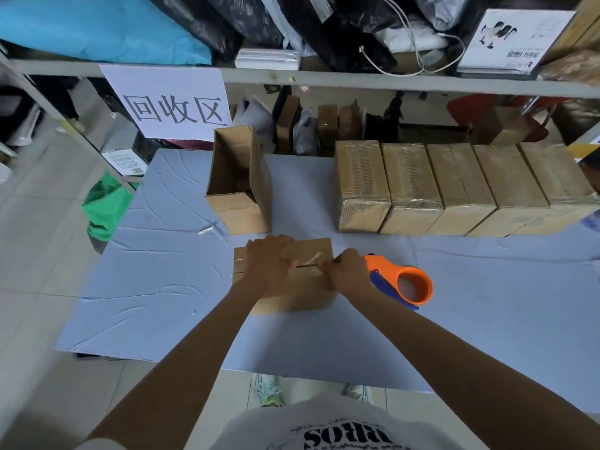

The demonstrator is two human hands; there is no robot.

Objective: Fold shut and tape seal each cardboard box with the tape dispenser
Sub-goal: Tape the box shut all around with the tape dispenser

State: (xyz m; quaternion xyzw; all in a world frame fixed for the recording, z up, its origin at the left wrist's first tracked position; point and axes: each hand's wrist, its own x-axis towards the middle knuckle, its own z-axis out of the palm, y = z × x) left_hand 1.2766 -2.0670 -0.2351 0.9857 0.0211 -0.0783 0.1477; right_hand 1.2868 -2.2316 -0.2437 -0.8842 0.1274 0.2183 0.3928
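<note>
Blue-covered table (162, 303) is showing open surface left of and nearer than the cardboard box (311, 250), which is sitting near centre, well in from every edge. An open box (237, 186) is standing just beyond it. Five taped boxes (412, 186) are lining the far right side, below a shelf rail (357, 81).

The box's top flaps are lying folded, with a dark seam gap showing between the hands. Left hand (268, 261) is pressing down on the top. Right hand (347, 271) is curling at the seam, against the orange tape dispenser (412, 284) lying just to the right. Whether it is gripping anything cannot be told.
</note>
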